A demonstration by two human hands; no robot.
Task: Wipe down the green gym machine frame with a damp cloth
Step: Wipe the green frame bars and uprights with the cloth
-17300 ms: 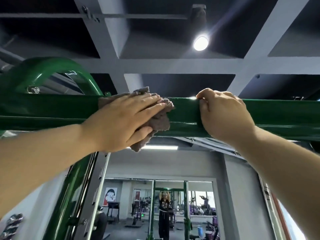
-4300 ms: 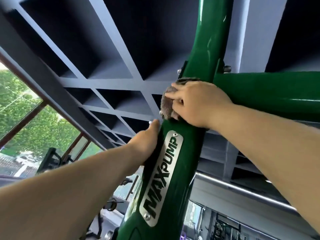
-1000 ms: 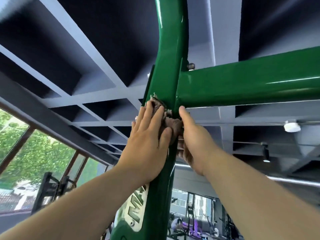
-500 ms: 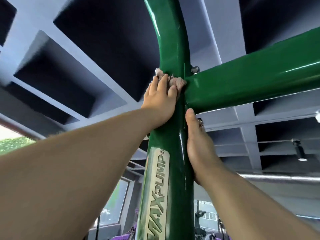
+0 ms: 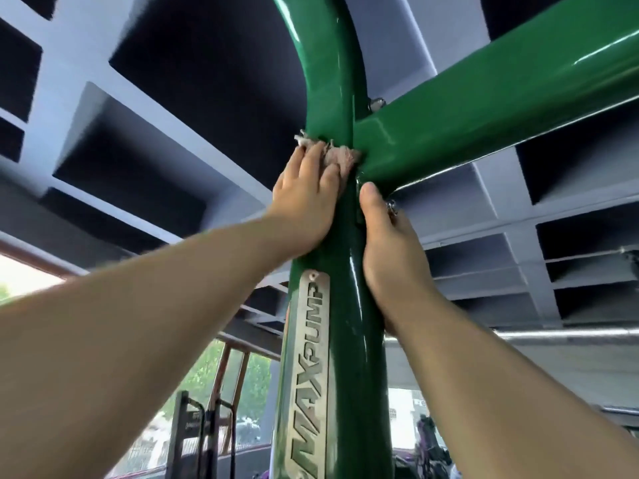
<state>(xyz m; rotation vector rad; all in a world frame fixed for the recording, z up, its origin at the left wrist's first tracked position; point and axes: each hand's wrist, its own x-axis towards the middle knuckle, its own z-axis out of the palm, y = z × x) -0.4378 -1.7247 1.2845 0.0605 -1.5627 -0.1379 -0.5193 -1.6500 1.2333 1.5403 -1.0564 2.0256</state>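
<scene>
Head view is looking up at the green frame (image 5: 340,81): a thick, glossy round upright curving away at the top, with a gloss-green crossbeam (image 5: 484,98) meeting it from the right at a bolted joint. Your left hand (image 5: 307,198) is pressing a frayed, nubbly pinkish-brown cloth (image 5: 340,157) against the upright right at that joint. The fingers are lying straight over the bunched fabric, and its ragged edge is poking out above them. Your right hand (image 5: 387,243) is resting against the upright's right side, thumb lying straight up the tube. Its other fingers are hiding behind the metal, so you cannot tell their grip. Below both hands, a brushed metal nameplate (image 5: 309,357) embossed MAXPUMP is following the tube. Grey coffered ceiling beams (image 5: 69,81) are crossing overhead.
</scene>
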